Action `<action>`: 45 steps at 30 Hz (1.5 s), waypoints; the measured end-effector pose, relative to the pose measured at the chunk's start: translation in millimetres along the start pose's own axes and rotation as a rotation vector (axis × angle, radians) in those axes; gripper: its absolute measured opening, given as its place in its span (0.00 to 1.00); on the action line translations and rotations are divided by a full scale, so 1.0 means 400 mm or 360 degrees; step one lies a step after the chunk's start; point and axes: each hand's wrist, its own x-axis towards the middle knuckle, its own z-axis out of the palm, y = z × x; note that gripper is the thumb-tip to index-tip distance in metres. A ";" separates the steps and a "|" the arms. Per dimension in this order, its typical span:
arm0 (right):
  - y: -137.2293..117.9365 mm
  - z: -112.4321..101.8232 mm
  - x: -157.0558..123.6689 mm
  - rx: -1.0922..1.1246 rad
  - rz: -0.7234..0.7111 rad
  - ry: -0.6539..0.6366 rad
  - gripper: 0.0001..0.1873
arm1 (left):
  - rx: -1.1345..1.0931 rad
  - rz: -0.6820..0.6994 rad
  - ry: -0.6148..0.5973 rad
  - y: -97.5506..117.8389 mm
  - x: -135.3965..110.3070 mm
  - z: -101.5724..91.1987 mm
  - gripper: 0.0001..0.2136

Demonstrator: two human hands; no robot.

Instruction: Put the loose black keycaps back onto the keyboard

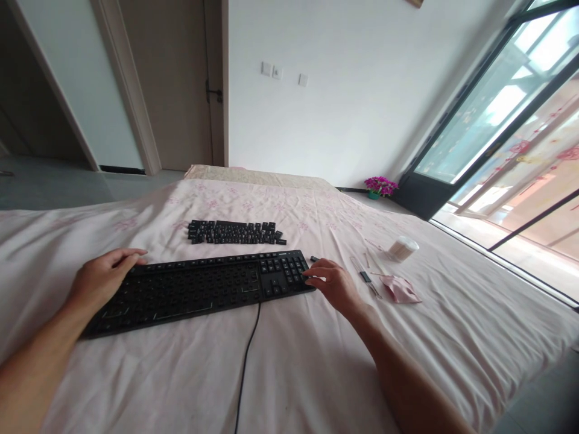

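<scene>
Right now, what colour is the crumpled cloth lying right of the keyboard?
Pale pink cloth, seen best in the head view, beside the right hand.

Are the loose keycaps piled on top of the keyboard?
No, the loose keycaps lie in rows on the sheet beyond the keyboard, apart from it.

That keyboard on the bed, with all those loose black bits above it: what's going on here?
A person has a black keyboard lying on a pink bedsheet. The left hand rests on its left end, and the right hand touches the number pad at the right end. Most main keys look removed; the keycaps lie in rows just beyond it. To the right lie a small white container, a pink cloth and a few thin tools.
</scene>
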 end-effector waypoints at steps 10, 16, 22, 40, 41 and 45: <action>0.001 -0.002 0.002 -0.0068 0.0052 -0.0207 0.07 | 0.0011 -0.0042 0.0016 0.008 -0.002 -0.001 0.16; 0.000 -0.003 0.000 -0.0075 0.0023 -0.0248 0.06 | 0.0018 -0.0020 0.0027 0.001 0.001 0.002 0.17; -0.019 -0.018 -0.006 -0.0373 -0.0267 -0.0304 0.07 | 0.0012 -0.0018 0.0021 0.004 0.001 0.001 0.17; -0.060 -0.017 -0.032 -0.0930 -0.0419 -0.0384 0.13 | 0.0039 -0.0014 0.0039 0.011 -0.004 0.000 0.17; -0.061 -0.016 -0.038 -0.0940 -0.0407 -0.0388 0.13 | 0.0032 -0.0015 0.0042 0.010 -0.004 0.000 0.17; -0.064 -0.014 -0.058 -0.0965 -0.0382 -0.0379 0.18 | -0.0003 -0.0033 0.0036 0.008 -0.005 0.000 0.17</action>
